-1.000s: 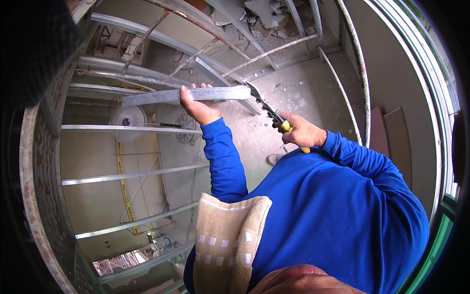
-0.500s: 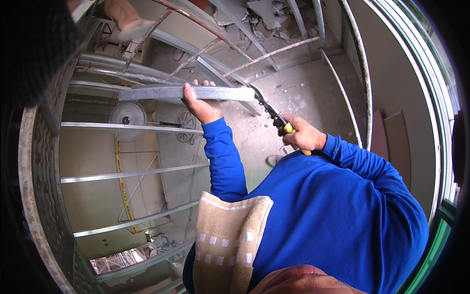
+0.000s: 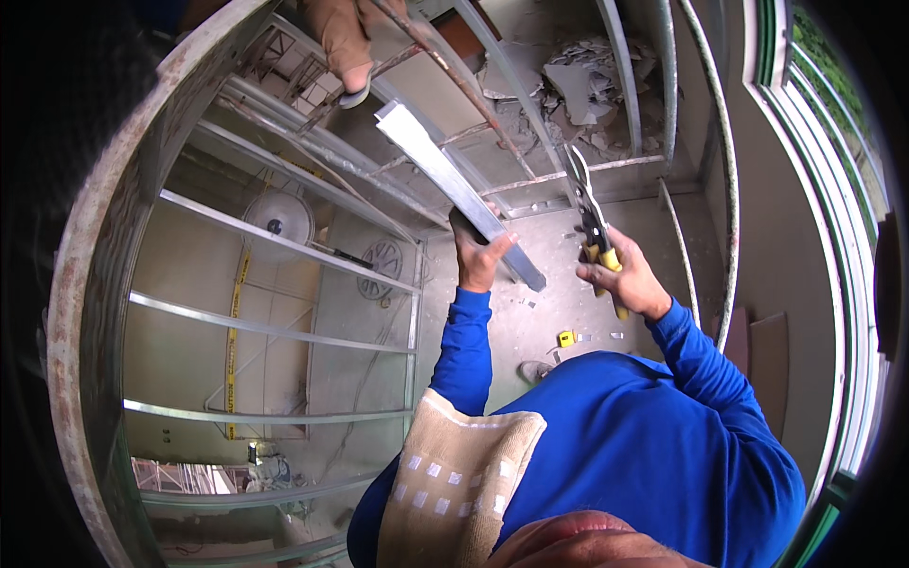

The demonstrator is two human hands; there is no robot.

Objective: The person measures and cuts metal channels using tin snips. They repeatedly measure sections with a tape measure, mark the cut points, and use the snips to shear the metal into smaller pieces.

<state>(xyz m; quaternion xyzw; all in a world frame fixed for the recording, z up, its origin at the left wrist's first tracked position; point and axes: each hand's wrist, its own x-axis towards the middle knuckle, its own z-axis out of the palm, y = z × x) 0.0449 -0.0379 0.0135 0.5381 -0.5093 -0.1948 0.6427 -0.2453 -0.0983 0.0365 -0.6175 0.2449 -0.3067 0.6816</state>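
My left hand (image 3: pixel 481 254) is closed around a grey metal channel (image 3: pixel 440 170), gripping it near its lower end. The channel slants from upper left down to the right, its bright far end pointing away from me. In my right hand (image 3: pixel 632 276) is a pair of tin snips (image 3: pixel 589 213) with yellow handles, the fingers wrapped round them. Its blades point up and away, apart from the channel. Below the hands, a yellow tape measure (image 3: pixel 566 338) lies on the floor among small metal scraps.
A rusty scaffold frame (image 3: pixel 454 71) crosses the upper area. Several metal studs (image 3: pixel 275 322) run across at left, near a round fan (image 3: pixel 276 227) and caution tape (image 3: pixel 234 327). Another person's foot (image 3: pixel 356 80) rests at the top. Broken board rubble (image 3: pixel 582 85) lies far off; a window (image 3: pixel 833 123) is at right.
The channel has swung from nearly level to a steep slant, its snips-side end now down or turned away. The snips have come away from it, blades raised. The view has shifted too.
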